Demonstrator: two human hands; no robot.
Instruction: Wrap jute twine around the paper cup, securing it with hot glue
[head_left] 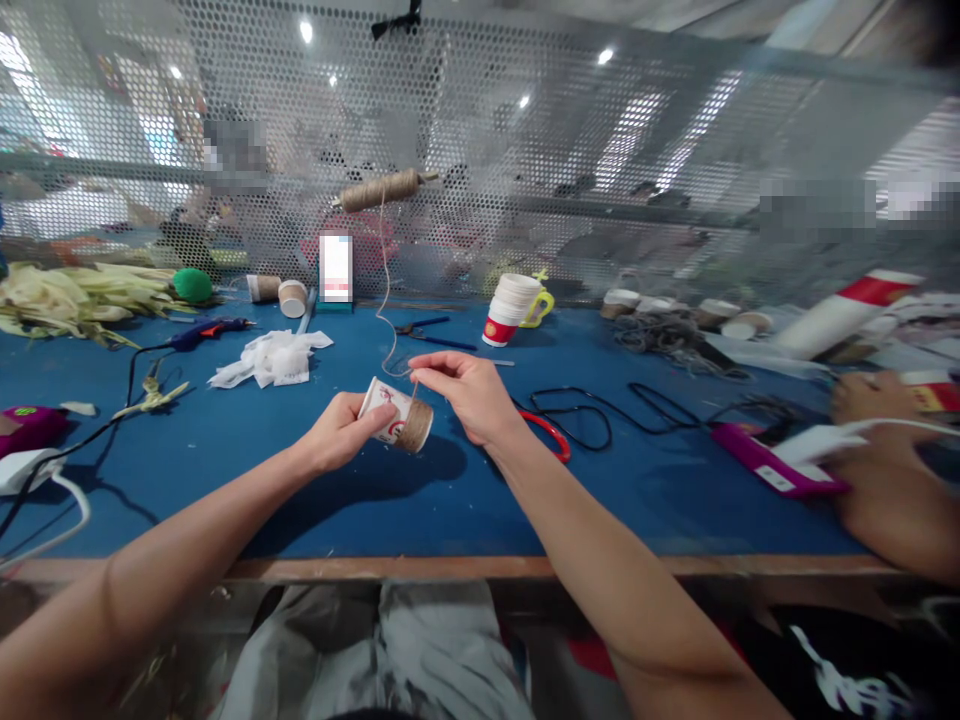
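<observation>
My left hand grips a white printed paper cup, tilted on its side above the blue table. Brown twine covers the part of the cup toward its right end. Just above the cup, my right hand pinches the strand of twine between thumb and fingers. That strand hangs slack from a spool of twine mounted on the mesh panel. Red-handled scissors lie partly hidden behind my right hand and wrist.
Stacked paper cups, dark-handled pliers and crumpled white material lie beyond my hands. A glue gun rests at left. Black cable and a purple power strip are at right, beside another person's arm.
</observation>
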